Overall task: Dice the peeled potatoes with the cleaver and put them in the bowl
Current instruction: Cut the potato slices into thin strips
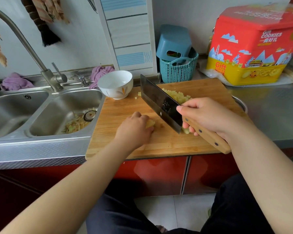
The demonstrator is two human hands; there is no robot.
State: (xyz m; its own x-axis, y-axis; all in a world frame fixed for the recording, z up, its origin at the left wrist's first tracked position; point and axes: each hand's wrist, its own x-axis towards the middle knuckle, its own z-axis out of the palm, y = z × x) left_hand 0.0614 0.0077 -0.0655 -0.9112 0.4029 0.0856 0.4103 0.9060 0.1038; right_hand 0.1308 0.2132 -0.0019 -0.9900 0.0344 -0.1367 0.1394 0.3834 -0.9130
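Head view: dicing in progress. Right hand (pixel 208 115) grips the cleaver (pixel 161 102), raised at frame centre. Left hand (pixel 135 129) holds a potato (pixel 150 123) on the board (pixel 159 144). Dice (pixel 178 96) lie behind the blade; bowl (pixel 115 84) upper centre. Next: align the blade beside the fingers.

One cleaver (pixel 159 103), one white bowl (pixel 115 84), one wooden cutting board (pixel 167 142). One heap of diced potato (pixel 177 96) far on the board. Two sink basins (pixel 17 112) at left, one faucet (pixel 46 73). Two purple cloths (pixel 17 81). One teal basket (pixel 178 70), one red cookie tin (pixel 250 46).
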